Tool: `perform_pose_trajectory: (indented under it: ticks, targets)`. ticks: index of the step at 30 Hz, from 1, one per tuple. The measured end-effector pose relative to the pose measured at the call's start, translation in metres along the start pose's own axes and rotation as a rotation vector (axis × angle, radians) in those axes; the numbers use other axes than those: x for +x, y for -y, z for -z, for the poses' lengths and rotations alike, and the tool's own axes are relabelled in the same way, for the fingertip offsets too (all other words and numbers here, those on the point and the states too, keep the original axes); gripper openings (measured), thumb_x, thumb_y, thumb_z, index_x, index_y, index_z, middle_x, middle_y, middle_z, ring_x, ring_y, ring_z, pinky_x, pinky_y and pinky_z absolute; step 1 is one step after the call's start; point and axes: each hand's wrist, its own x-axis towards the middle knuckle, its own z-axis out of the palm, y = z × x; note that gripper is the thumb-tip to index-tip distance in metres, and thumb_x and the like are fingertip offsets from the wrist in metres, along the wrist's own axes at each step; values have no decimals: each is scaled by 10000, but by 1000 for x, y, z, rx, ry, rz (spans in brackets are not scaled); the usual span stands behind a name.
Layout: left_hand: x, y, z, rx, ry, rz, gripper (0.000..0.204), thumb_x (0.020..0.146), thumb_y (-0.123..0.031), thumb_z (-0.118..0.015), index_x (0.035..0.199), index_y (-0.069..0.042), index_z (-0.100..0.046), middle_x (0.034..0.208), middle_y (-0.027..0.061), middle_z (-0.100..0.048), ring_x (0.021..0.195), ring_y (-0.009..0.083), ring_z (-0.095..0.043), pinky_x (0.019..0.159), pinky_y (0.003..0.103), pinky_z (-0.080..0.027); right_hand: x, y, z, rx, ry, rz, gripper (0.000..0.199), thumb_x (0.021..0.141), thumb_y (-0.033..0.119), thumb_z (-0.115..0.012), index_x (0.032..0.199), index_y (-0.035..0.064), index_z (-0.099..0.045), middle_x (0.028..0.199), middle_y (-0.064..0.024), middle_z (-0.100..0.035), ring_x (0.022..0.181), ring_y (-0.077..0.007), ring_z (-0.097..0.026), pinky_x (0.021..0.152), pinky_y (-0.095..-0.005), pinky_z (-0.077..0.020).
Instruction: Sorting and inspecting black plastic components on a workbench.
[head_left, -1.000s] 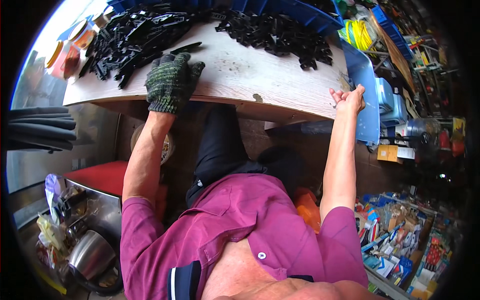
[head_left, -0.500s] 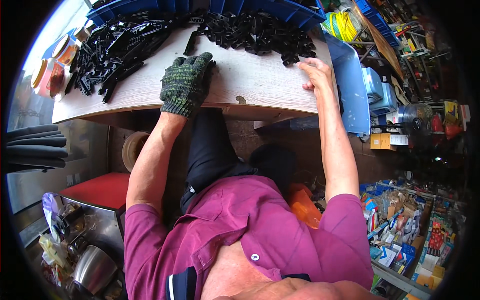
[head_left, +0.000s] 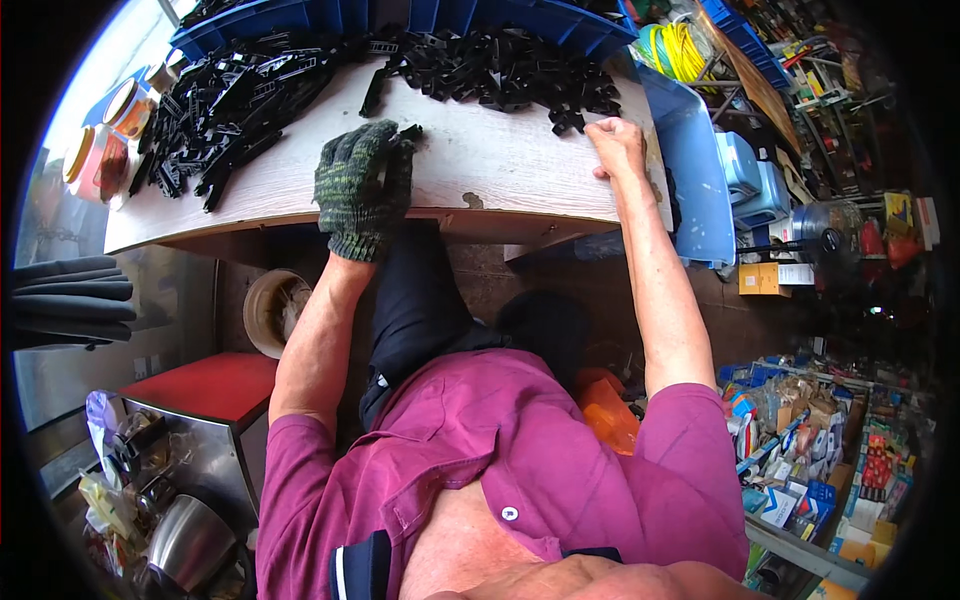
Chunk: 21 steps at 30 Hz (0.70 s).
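My left hand (head_left: 362,185), in a dark green knitted glove, is closed over the front part of the table. The dark end of a black plastic piece (head_left: 411,132) sticks out beside its fingers; the glove hides the rest. Bare, my right hand (head_left: 620,148) is curled with its fingertips pressed together near the table's right side. A pale sliver shows at those fingertips, too small to name. Just beyond them lies a heap of small black plastic parts (head_left: 510,70). Longer black plastic strips (head_left: 240,100) form another heap at the left, and one strip (head_left: 375,92) lies between the heaps.
Blue bins (head_left: 520,22) line the far edge of the pale wooden table (head_left: 500,165). Lidded jars (head_left: 100,160) stand at its left end. A light-blue tub (head_left: 700,160) adjoins the right side. Below are a round bucket (head_left: 272,312) and a red-topped cabinet (head_left: 205,383).
My left hand has shifted slightly left and toward me. My right hand has moved a little left, and its fingers have curled in more tightly.
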Motion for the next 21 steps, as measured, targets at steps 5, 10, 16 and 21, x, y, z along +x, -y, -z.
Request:
perform_pose_trajectory:
  ticks: [5, 10, 16, 21]
  targets:
    - [-10, -12, -2, -128, 35, 90, 236, 835, -106, -708, 1070, -116, -724, 1008, 105, -719, 930, 319, -660, 854, 414, -517, -1, -1, 0, 48, -32, -9, 261, 806, 277, -762, 930, 49, -736, 803, -69, -681, 616, -147, -625, 414, -272, -506]
    - [-14, -14, -4, -124, 18, 106, 227, 837, -106, -706, 1064, -112, -723, 1008, 104, -720, 935, 318, -662, 845, 413, -523, 1, 3, -5, -63, 36, 78, 273, 790, 318, -789, 947, 98, -753, 834, -62, -696, 622, -149, -628, 413, -279, -506]
    - [-17, -16, -9, -181, 5, 135, 229, 832, -99, -722, 1060, -96, -715, 1023, 104, -723, 951, 316, -666, 844, 407, -529, 3, 4, -6, -93, -11, 62, 301, 800, 349, -778, 971, 102, -753, 811, -66, -698, 591, -157, -627, 412, -287, -514]
    - [-18, -18, -7, -201, 20, 133, 223, 827, -86, -729, 1049, -82, -704, 1034, 107, -723, 956, 319, -667, 847, 408, -530, 5, 10, -5, -66, -25, 4, 339, 808, 364, -766, 1022, 101, -748, 788, -75, -698, 540, -162, -615, 408, -293, -518]
